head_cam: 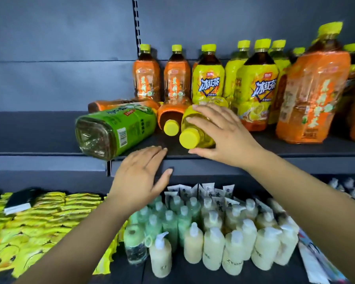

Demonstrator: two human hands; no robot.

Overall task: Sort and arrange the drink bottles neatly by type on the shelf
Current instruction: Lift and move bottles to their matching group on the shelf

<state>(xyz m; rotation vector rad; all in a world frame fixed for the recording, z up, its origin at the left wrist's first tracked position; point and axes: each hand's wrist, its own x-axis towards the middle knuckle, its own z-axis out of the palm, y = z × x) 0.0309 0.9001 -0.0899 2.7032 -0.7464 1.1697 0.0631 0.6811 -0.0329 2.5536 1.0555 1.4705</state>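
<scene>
Yellow bottle (193, 132), iced-tea type, lies on its side on the shelf (49, 130) near the front lip, yellow cap pointing out toward the camera. Right hand (223, 134) is laid over its shoulder, fingers spread across the top, thumb tucked under the neck: a loose wrap, not a tight clench. Judging by the dark liquid in its neighbours, the bottle is probably full, so heavy for one hand, rigid enough not to crush, round and prone to roll, with a glossy sleeve that may slide. Best hold looks like the waist of the body rather than the cap end; tip it upright on its base. Just left of the yellow bottle lies an orange bottle (170, 117), cap also forward, the two touching or nearly so. Further left a green bottle (115, 130) lies base outward, its base overhanging the shelf lip: a fall risk if bumped. Behind that, a second fallen orange bottle (111, 104) lies crosswise. Behind the yellow bottle stand two orange bottles (147, 78) upright, and to the right of them standing yellow bottles (208, 78) mixed with orange ones; types are not yet grouped. Left hand (139, 177) sits below and left of the yellow bottle at the shelf lip, fingers straight and close together, thumb out, holding nothing; cannot tell whether it touches the lip. Below the yellow bottle, a lower tier carries pump bottles (213, 242) and yellow packets (39, 218).
</scene>
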